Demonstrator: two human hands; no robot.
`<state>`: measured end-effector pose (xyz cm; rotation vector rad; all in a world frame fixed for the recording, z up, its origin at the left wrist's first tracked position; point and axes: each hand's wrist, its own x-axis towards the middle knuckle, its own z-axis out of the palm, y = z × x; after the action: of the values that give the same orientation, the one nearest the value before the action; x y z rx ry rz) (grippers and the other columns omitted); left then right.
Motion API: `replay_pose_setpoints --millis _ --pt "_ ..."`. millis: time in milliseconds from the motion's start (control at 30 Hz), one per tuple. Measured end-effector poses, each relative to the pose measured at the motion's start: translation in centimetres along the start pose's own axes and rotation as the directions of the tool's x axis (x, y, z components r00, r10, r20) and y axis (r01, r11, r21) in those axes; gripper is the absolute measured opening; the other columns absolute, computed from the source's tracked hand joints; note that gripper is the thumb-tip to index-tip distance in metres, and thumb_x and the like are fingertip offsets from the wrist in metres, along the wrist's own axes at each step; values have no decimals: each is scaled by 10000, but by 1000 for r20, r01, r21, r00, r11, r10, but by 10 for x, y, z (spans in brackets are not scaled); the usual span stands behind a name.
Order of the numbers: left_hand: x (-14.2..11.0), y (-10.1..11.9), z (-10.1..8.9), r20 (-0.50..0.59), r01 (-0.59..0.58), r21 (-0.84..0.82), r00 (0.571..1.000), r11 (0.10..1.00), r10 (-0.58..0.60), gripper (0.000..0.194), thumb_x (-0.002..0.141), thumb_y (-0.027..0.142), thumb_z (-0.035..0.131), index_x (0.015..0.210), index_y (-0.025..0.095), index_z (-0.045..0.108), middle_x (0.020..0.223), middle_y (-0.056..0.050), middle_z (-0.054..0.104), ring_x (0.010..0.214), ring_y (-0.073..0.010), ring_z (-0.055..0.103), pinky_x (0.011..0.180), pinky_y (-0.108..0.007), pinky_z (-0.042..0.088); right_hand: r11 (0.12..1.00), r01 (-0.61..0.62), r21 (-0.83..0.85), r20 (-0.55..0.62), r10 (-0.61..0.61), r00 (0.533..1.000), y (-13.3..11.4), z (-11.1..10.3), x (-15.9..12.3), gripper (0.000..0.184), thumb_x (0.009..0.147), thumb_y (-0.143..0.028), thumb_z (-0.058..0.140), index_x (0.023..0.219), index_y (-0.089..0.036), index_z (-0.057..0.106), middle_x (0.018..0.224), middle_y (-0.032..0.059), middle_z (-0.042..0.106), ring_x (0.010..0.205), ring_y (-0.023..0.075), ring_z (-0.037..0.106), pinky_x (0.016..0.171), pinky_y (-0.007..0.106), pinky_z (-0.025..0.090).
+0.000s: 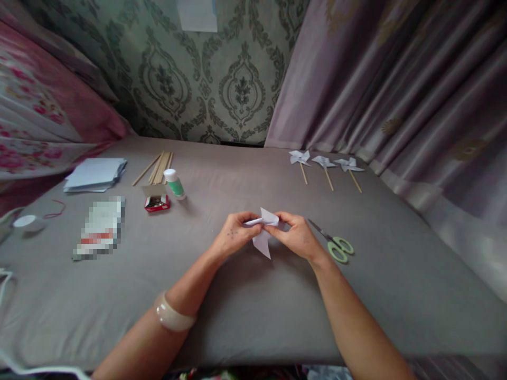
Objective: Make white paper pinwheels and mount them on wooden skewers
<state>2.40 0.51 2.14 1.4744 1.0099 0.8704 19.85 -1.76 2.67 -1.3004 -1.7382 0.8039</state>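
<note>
One folded white paper (262, 245) is being pinched by the left hand (234, 235) and the right hand (296, 234), one at each side, over the grey surface (261, 316). Near the paper, on its right, green-handled scissors (332, 240) are being carried by the surface. Farther back than the paper, three pinwheels (325, 162) are being carried to its right, and a bottle (175, 184), a red box (157, 206) and wooden sticks (160, 169) to its left.
</note>
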Motion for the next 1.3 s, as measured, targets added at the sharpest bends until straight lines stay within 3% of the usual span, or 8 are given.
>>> replay_pose_setpoints --millis 433,967,1300 --pt "3 1 -7 77 55 37 995 998 -58 271 660 287 616 855 103 660 721 -9 609 635 -108 505 620 -223 385 993 -58 99 41 54 998 7 1 2 197 773 -335 661 887 -179 698 833 11 709 779 157 630 722 249 460" --pt "7 -7 -11 68 63 152 995 986 -74 274 676 362 631 769 106 664 627 15 558 558 -91 440 522 -203 326 975 -177 136 -19 181 983 37 23 5 232 718 -393 684 772 -169 704 666 -8 653 639 138 559 629 244 421" --pt "11 -12 -11 82 57 200 994 978 -74 289 693 327 603 840 96 694 674 -11 619 596 -113 497 546 -206 365 954 -242 177 -37 252 967 35 28 5 224 681 -371 701 750 -157 698 684 13 676 632 150 585 620 261 445"
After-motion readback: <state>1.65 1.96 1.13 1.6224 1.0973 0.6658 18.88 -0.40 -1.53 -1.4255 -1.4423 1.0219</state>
